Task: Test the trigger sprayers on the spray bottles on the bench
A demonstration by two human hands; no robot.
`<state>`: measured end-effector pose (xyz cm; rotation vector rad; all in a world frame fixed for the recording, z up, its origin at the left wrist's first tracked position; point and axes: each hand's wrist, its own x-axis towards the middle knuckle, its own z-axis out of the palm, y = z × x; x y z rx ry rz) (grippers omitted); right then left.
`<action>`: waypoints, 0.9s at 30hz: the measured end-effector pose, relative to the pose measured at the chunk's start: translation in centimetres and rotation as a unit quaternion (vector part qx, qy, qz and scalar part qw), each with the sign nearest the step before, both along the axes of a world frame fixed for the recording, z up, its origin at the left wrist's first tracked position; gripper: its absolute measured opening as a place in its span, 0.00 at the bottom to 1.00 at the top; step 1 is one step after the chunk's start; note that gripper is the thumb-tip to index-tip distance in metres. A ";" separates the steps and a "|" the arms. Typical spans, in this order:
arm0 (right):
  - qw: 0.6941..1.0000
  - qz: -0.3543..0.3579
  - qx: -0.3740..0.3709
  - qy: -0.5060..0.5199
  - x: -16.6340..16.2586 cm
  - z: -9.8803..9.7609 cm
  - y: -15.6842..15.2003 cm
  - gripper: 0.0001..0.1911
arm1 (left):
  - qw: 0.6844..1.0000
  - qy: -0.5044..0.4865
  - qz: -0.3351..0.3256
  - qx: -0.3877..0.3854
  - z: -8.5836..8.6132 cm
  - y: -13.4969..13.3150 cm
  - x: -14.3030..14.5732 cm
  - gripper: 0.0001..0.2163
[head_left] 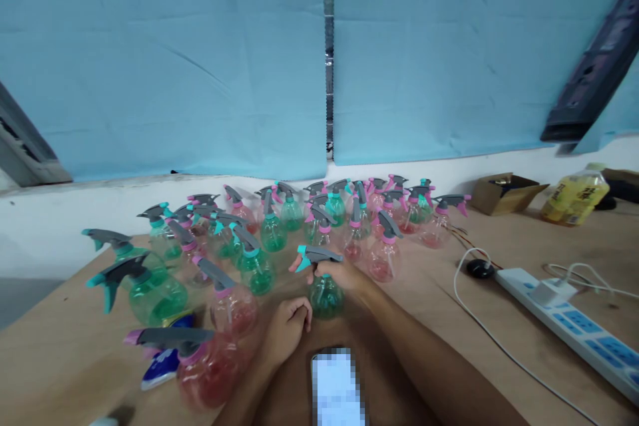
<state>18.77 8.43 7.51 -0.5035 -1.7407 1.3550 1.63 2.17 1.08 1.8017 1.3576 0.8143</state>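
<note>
My right hand (339, 275) is wrapped round the neck of a green spray bottle (325, 296) with a grey head and teal trigger, standing upright on the wooden table (449, 319). My left hand (288, 327) rests curled in a loose fist on the table just left of that bottle, with nothing seen in it. A phone (337, 386) lies flat between my forearms. Several more green and pink spray bottles (349, 219) crowd the table behind and to the left.
A white power strip (569, 326) with cables and a black mouse (480, 269) lie at the right. A cardboard box (506, 193) and a yellow drink bottle (574, 196) stand at the back right. Blue sheets (174, 60) cover the wall.
</note>
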 end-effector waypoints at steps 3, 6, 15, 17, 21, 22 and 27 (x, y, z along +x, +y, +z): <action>1.000 -0.006 -0.014 0.016 -0.2 -0.4 0.2 0.17 | 1.000 -0.002 -0.002 -0.005 -0.1 0.0 0.0 0.13; 0.999 -0.005 -0.024 0.046 -0.4 -0.7 0.2 0.14 | 1.000 -0.004 -0.004 -0.007 -0.1 0.0 0.0 0.13; 1.000 -0.010 0.002 0.019 -0.3 -0.7 0.2 0.18 | 1.000 0.011 0.000 -0.001 -0.1 -0.1 -0.1 0.14; 1.000 -0.012 -0.002 0.015 -0.3 -0.8 0.2 0.18 | 1.000 0.011 0.002 0.000 -0.2 -0.1 -0.2 0.14; 0.999 -0.016 -0.025 0.029 -0.5 -0.9 0.1 0.15 | 1.000 0.015 0.002 0.006 -0.2 -0.1 -0.1 0.14; 0.999 -0.013 -0.030 0.037 -0.6 -0.9 0.0 0.15 | 1.000 0.017 0.003 0.007 -0.2 -0.1 -0.1 0.14; 0.999 -0.012 -0.025 0.034 -0.6 -0.9 0.0 0.15 | 1.000 0.017 0.006 0.004 0.0 -0.2 -0.1 0.14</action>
